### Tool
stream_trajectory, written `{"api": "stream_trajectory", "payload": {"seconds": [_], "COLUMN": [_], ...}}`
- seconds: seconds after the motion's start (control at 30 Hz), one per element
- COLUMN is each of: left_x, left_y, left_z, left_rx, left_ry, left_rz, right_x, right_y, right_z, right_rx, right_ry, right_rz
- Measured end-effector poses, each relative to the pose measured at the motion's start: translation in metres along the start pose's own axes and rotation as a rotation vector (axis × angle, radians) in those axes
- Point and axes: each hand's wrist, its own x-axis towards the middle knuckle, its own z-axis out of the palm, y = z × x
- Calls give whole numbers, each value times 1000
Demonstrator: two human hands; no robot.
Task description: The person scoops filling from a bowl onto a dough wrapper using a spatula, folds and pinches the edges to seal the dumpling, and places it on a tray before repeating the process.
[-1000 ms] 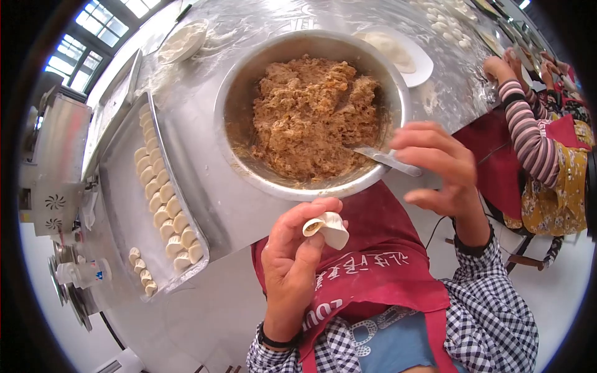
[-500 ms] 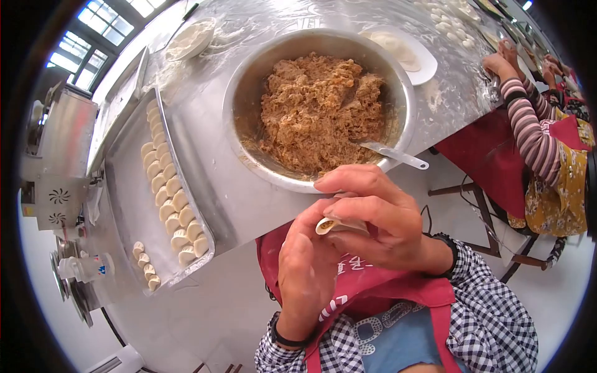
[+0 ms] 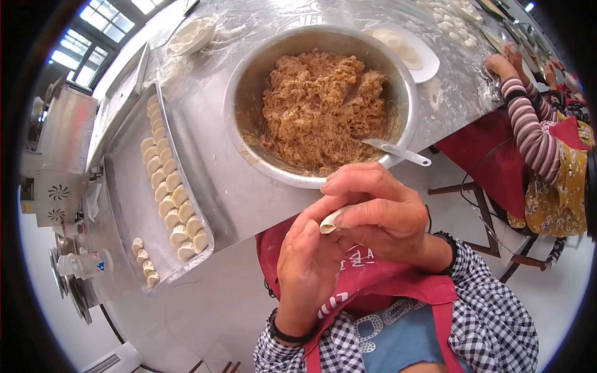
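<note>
Just past the near table edge, a folded dumpling is between my two hands, one end gaping and showing a little filling. My right hand pinches it from the right, fingers curled over the top. My left hand closes against it from the left, thumb up beside the open end; part of its fingers is hidden behind the right hand. Beyond them stands a large metal bowl of brown minced filling, a spatula leaning on its rim.
A metal tray at the left holds rows of dumplings. Behind the bowl sit a white plate of wrappers and a floury bowl. At the right a co-worker's striped sleeve reaches over the table.
My right fingers have moved along the dumpling and cover more of it; less of its open end shows. Both hands stay nearly in place, and the view has shifted slightly.
</note>
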Motion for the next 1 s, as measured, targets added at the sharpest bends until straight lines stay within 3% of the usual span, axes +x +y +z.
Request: {"api": "stream_trajectory", "payload": {"seconds": [0.2, 0.4, 0.73, 0.8, 0.9, 1.0], "left_x": [0, 3, 4, 4, 3, 2], "left_y": [-1, -1, -4, -4, -3, -2], "left_z": [1, 2, -6, -6, -8, -7], "left_rx": [-33, -24, -65, -71, 52, 46], "left_ry": [16, 1, 83, 109, 106, 93], "left_rz": [-5, -19, -98, -105, -83, -83], "right_x": [4, 2, 1, 0, 2, 4], "right_y": [-5, 1, 3, 9, -2, -1], "right_z": [5, 2, 2, -2, 1, 1], "right_rx": [80, 54, 146, 42, 96, 93], "right_ry": [66, 9, -19, -134, -82, -122], "right_rz": [139, 56, 129, -8, 130, 124]}}
